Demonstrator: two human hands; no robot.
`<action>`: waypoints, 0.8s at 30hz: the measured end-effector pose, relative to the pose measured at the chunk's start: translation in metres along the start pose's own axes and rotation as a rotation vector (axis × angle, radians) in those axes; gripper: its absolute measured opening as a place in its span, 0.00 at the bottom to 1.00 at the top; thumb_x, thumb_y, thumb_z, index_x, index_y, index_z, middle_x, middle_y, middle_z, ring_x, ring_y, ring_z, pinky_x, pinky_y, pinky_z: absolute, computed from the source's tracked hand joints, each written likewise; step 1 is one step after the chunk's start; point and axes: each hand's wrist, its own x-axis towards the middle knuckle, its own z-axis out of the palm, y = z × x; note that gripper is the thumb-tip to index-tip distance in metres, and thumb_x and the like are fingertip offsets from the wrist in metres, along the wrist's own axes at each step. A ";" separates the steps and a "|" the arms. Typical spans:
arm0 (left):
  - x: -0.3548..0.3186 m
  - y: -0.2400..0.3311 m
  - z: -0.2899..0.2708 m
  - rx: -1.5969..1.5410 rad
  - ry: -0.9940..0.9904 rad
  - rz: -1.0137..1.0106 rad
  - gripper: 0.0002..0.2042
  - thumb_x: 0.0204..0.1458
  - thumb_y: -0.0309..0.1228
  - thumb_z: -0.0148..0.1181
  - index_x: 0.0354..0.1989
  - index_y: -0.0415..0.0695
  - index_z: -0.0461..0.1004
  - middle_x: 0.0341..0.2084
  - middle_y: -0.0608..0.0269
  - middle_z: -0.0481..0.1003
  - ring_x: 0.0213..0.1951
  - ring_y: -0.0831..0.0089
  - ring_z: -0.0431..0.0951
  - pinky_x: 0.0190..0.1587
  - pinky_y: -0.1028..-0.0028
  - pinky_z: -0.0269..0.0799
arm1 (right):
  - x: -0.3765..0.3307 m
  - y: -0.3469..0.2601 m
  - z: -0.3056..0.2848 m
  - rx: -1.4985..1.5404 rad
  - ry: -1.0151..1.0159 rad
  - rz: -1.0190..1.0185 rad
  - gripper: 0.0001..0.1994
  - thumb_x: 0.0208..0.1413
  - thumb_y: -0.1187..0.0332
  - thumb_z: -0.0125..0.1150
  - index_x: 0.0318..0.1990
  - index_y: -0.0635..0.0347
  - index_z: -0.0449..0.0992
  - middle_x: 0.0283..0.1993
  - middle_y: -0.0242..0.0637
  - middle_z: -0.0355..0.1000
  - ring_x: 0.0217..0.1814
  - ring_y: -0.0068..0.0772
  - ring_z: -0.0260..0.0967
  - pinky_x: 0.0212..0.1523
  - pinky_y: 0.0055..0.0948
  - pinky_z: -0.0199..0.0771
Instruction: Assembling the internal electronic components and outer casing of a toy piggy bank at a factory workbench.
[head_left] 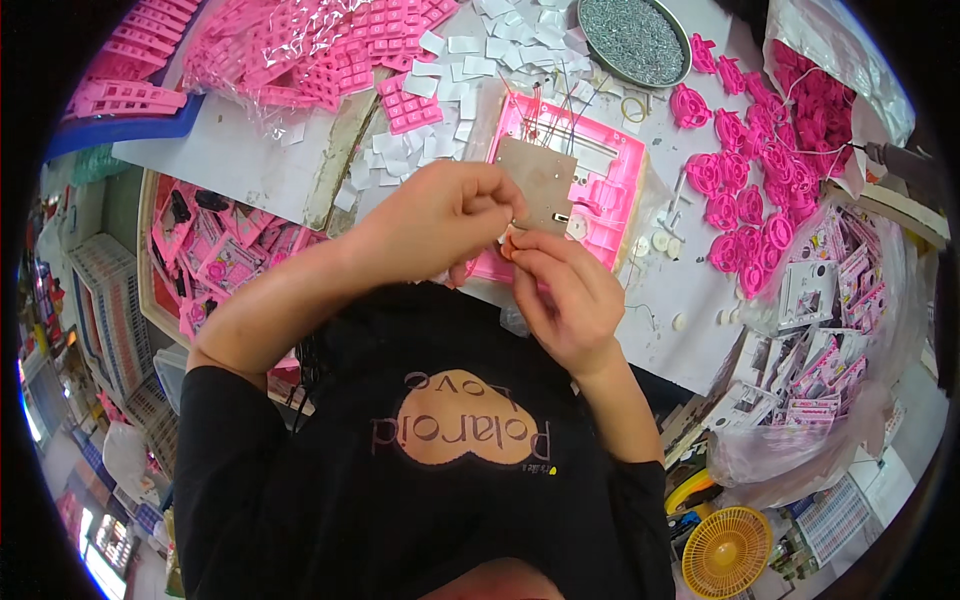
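Both hands meet over the near edge of a pink plastic casing (627, 190) on the table. My right hand (570, 295) pinches a small orange round piece (509, 247) between its fingertips. Close against it, my left hand (465, 215) is closed in a pinch; what its fingers hold is too small and partly hidden to name. A flat brown board (540, 180) lies over the left part of the casing, with thin red and black wires (545, 118) sticking out at its far end.
Pink keypads (408, 103) and white paper pieces (400, 150) cover the far left. A round tray of screws (635, 42) stands at the back. Pink plastic parts (735, 170) spread right, beside a screwdriver (895, 160). Boxes of pink pieces (235, 260) and bagged printed parts (810, 330) flank the table.
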 end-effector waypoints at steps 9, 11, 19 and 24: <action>-0.001 -0.006 0.001 0.528 0.148 0.444 0.12 0.54 0.24 0.63 0.46 0.39 0.74 0.25 0.64 0.77 0.26 0.72 0.78 0.30 0.71 0.73 | 0.002 0.004 -0.005 -0.316 -0.151 -0.082 0.14 0.39 0.75 0.69 0.38 0.60 0.82 0.46 0.37 0.72 0.41 0.40 0.70 0.33 0.31 0.73; 0.000 -0.018 0.002 0.683 0.207 0.628 0.14 0.52 0.24 0.64 0.47 0.41 0.74 0.27 0.60 0.77 0.29 0.64 0.80 0.31 0.66 0.74 | 0.002 0.004 -0.004 -0.338 -0.176 -0.080 0.14 0.38 0.74 0.68 0.38 0.61 0.82 0.45 0.37 0.72 0.42 0.41 0.70 0.34 0.33 0.73; 0.002 -0.036 -0.002 0.800 0.228 0.875 0.15 0.52 0.24 0.64 0.48 0.42 0.73 0.31 0.56 0.76 0.33 0.54 0.78 0.33 0.61 0.74 | 0.006 0.001 -0.002 -0.331 -0.232 -0.035 0.15 0.38 0.75 0.70 0.39 0.59 0.83 0.42 0.36 0.72 0.41 0.40 0.66 0.36 0.33 0.70; 0.000 -0.039 -0.003 0.831 0.202 0.852 0.15 0.52 0.23 0.64 0.48 0.42 0.72 0.31 0.55 0.75 0.31 0.56 0.77 0.31 0.62 0.73 | 0.014 -0.012 -0.009 -0.452 -0.396 0.019 0.14 0.42 0.72 0.65 0.41 0.58 0.83 0.39 0.33 0.71 0.41 0.39 0.66 0.36 0.34 0.71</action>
